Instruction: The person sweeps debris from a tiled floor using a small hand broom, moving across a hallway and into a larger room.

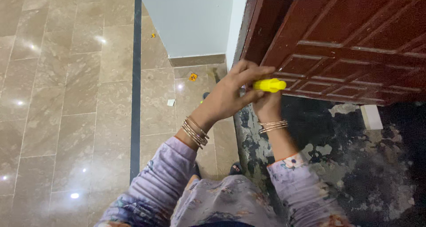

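A small yellow plastic tool (270, 85) is held up against the lower edge of a dark red panelled wooden door (350, 40). My left hand (233, 91) wraps over the tool from the left, fingers stretched toward the door's edge. My right hand (267, 105) sits under and behind the tool, mostly hidden by the left hand. Both wrists carry thin gold bangles, and both sleeves are lilac with a floral print. The tool's tip is hidden against the door.
Glossy beige floor tiles (66, 98) with a dark strip (135, 98) lie to the left. A white wall corner (195, 22) stands behind the door. Rough, dark, patchy flooring (355, 165) lies under the door. Small yellow bits (193, 77) lie on the tiles.
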